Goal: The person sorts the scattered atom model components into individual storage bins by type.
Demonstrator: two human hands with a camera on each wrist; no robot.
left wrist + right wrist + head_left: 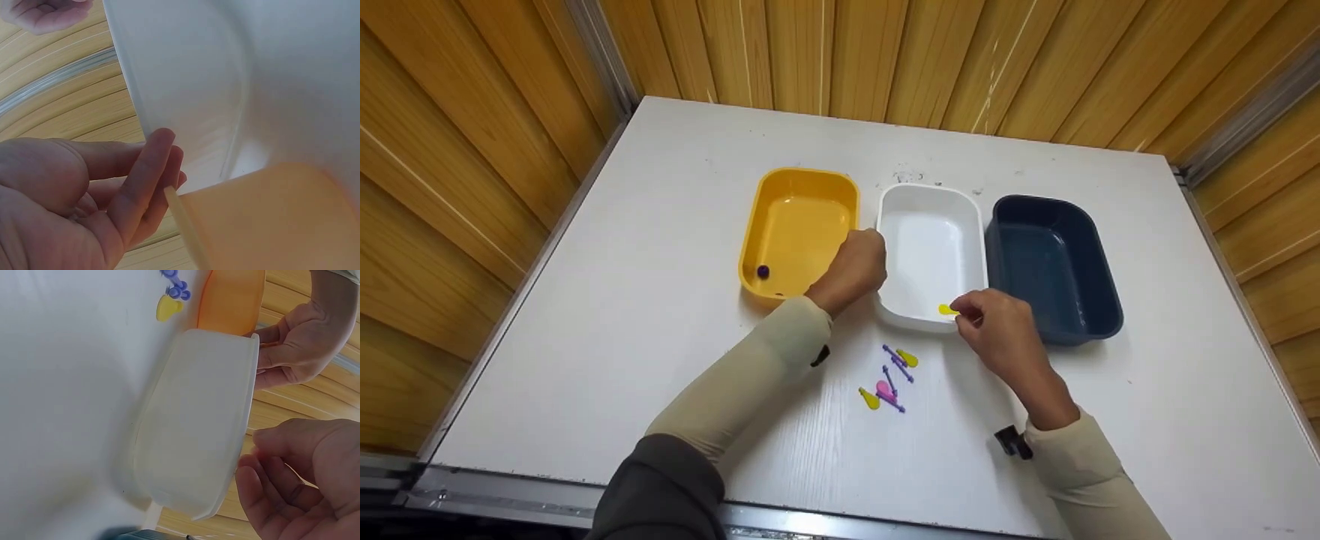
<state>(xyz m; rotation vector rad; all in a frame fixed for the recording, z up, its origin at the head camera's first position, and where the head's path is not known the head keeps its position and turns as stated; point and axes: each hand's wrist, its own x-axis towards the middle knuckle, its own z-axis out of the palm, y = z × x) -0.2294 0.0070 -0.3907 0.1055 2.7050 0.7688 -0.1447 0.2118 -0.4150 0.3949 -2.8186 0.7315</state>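
My right hand [1003, 330] pinches a small yellow drop-shaped piece [946, 309] over the near rim of the white bin [926, 262]. In the right wrist view that hand's fingers [250, 486] are beside the white bin's rim, the piece hidden. My left hand [855, 262] bends over the right rim of the yellow bin [802, 225], next to the white bin. Its thumb and fingers [140, 174] come together by the yellow rim in the left wrist view. I cannot tell whether something small is between them. A dark purple bead-like piece [763, 271] lies in the yellow bin.
A navy bin [1054, 285] stands right of the white one. On the table in front lie several purple sticks [889, 381], two yellow drop-shaped pieces [870, 399] and a pink piece [884, 389]. Wood-patterned walls [855, 52] stand around the white table [660, 225].
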